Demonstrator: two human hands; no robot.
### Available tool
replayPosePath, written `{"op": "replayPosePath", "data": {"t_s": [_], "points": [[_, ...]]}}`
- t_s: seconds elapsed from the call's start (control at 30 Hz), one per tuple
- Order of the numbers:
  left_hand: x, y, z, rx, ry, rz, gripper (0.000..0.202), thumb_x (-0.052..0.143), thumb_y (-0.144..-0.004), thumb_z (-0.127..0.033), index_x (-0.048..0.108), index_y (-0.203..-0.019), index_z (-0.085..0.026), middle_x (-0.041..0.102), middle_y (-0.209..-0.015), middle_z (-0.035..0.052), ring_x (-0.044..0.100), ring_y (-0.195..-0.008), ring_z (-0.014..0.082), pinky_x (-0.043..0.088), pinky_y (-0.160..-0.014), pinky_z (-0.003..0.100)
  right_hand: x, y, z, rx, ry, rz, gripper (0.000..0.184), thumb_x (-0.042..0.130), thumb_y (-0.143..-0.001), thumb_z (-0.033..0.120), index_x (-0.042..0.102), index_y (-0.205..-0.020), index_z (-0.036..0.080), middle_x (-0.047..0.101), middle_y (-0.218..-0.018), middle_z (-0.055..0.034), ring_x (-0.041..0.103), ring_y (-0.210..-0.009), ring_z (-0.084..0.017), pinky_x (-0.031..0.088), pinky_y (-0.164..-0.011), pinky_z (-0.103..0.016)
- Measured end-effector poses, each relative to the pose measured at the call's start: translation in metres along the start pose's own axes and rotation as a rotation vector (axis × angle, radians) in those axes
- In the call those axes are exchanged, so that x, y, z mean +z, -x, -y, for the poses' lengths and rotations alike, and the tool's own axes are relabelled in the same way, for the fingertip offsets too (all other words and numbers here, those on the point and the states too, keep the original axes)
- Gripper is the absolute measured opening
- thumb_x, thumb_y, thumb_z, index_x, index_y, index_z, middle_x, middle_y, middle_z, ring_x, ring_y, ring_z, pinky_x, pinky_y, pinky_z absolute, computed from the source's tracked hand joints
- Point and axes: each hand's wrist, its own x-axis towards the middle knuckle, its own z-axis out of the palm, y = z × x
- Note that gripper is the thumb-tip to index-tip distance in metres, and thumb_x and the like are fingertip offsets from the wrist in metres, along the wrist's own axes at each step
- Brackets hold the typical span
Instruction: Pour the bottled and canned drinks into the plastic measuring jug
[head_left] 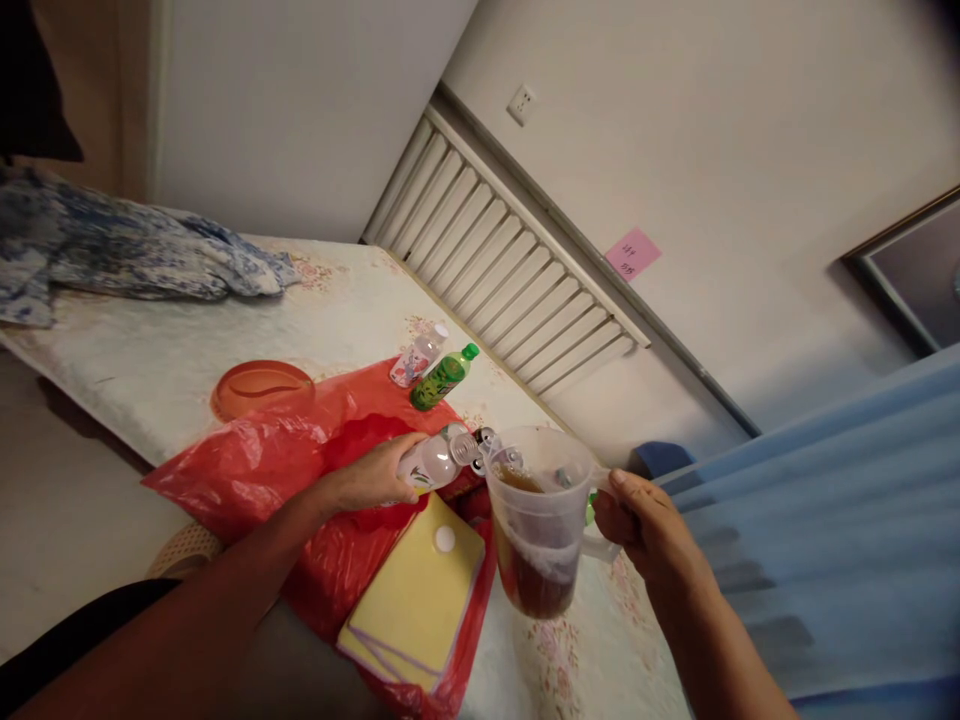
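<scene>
My left hand [375,475] is wrapped round a small clear plastic bottle [435,460], tipped on its side with its open mouth over the rim of a clear plastic jug [540,520]. The jug holds brown liquid in its lower half. My right hand [645,525] grips the jug's handle on the right. A white bottle cap [445,539] lies on a stack of yellow cloths [412,605] just below the bottle.
A red plastic bag [300,450] is spread over the floral table [187,350]. A green bottle [442,378] and a small pale bottle [416,355] lie behind it. An orange bowl [261,388], a blue patterned cloth [127,250], a radiator [510,280] and blue fabric [840,510] surround them.
</scene>
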Motion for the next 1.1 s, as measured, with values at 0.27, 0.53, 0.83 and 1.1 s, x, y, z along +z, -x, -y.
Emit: {"op": "replayPosePath", "data": {"t_s": [0.27,0.53,0.83,1.1], "points": [[0.002,-0.002,0.004,0.043,-0.067,-0.010,0.071,0.069,-0.061,-0.024,0.053,-0.130,-0.021,0.066,-0.128,0.0073,0.063,-0.112,0.0262,0.049,-0.092,0.031,0.001,-0.006,0.006,0.006,0.039,0.008,0.062,0.072,-0.077,0.065,0.038,-0.049,0.021,0.027,-0.041,0.0079,0.018,-0.040,-0.005,0.011,-0.041,-0.024],[0.002,-0.001,0.001,0.034,-0.078,-0.004,0.071,0.069,-0.061,-0.023,0.053,-0.131,-0.021,0.067,-0.126,0.0067,0.064,-0.110,0.0251,0.049,-0.089,0.028,0.004,-0.009,0.015,0.033,0.091,0.026,0.063,0.073,-0.074,0.067,0.038,-0.049,0.021,0.027,-0.042,0.0083,0.017,-0.041,-0.005,0.011,-0.041,-0.024],[0.001,0.000,-0.001,0.022,-0.097,-0.016,0.072,0.068,-0.060,-0.023,0.055,-0.131,-0.022,0.067,-0.127,0.0067,0.064,-0.113,0.0267,0.049,-0.092,0.030,0.005,-0.012,0.020,0.020,0.161,0.050,0.065,0.070,-0.076,0.069,0.036,-0.048,0.022,0.026,-0.042,0.0083,0.017,-0.041,-0.005,0.011,-0.042,-0.024],[0.000,0.000,-0.002,0.018,-0.090,-0.001,0.070,0.067,-0.061,-0.021,0.055,-0.129,-0.025,0.066,-0.128,0.0051,0.063,-0.114,0.0258,0.049,-0.092,0.029,0.006,-0.013,0.027,0.033,0.184,0.069,0.064,0.070,-0.076,0.069,0.036,-0.049,0.022,0.026,-0.042,0.0084,0.017,-0.041,-0.005,0.011,-0.042,-0.025]]}}
